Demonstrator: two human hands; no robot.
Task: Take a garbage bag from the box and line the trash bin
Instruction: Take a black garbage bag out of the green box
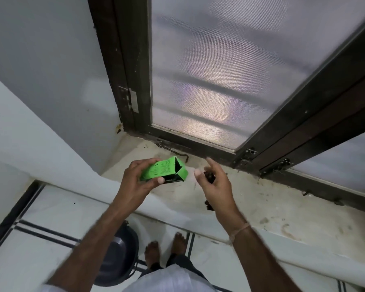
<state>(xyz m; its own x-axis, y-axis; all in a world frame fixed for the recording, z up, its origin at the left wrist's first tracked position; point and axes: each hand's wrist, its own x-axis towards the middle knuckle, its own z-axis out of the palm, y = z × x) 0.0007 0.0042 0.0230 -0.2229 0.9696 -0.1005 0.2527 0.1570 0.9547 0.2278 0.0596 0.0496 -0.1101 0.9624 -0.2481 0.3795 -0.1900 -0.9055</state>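
My left hand (135, 180) grips a small green garbage bag box (164, 170) above the window sill. The box's open end faces right, towards my right hand (219, 186). That hand is just beside the opening, with a small black folded garbage bag (209, 177) pinched between its fingers. The index finger sticks up and the thumb is out. A dark end of the bag shows below the palm. The dark round trash bin (116, 256) stands on the floor below, partly hidden by my left forearm, with no liner visible in it.
A stained stone window sill (261, 203) runs under a dark-framed mesh window (219, 81) with a latch hook at its base. The white tiled floor (51, 218) has black lines. My bare feet (154, 253) stand just right of the bin.
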